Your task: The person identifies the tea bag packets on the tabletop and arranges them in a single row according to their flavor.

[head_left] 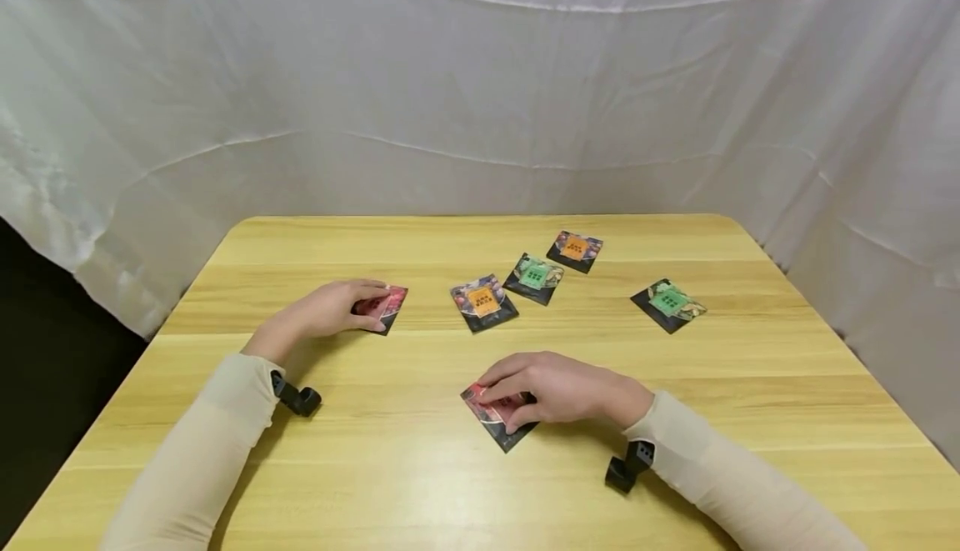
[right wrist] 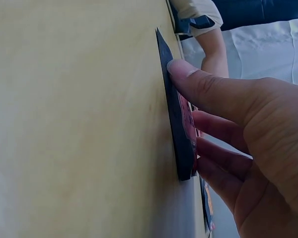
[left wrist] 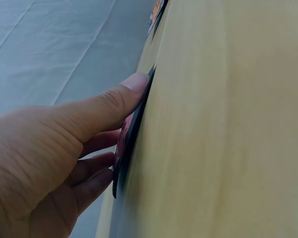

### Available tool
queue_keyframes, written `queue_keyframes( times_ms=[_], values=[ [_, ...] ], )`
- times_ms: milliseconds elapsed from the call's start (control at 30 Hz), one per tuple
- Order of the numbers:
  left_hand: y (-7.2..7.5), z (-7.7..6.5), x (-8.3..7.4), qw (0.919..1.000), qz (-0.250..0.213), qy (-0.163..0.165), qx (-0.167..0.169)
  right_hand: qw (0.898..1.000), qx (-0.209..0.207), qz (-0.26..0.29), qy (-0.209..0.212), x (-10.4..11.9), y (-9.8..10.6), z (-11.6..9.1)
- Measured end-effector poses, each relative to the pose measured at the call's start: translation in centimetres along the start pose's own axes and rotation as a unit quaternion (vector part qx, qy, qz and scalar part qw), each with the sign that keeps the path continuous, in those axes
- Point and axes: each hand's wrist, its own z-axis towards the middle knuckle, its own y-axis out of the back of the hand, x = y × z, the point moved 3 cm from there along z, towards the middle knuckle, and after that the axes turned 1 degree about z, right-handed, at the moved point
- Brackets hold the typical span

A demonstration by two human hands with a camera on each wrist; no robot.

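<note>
Head view: the left packet lies under and right of the left hand; the right packet, closer to the surface's near edge, lies left of the right hand. Left wrist view: half-spread thumb and fingers grip opposite sides. Right wrist view: same grip.

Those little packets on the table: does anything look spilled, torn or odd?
Nothing stands out: I see no spill or obvious tear. The green-labelled packets and orange-labelled packets lie at mixed angles, which looks scattered rather than wrong. The red packets are partly covered, so hidden damage there can't be ruled out.
</note>
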Motion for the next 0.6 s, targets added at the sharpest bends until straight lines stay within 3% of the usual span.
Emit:
queue_keyframes(
  times_ms=[600],
  values=[
    [0.7, -4.5, 1.1, 0.9997, 0.012, 0.007, -0.02, 0.999, 0.007, 0.0, -0.032, 0.0, -0.3, 0.1]
  ],
)
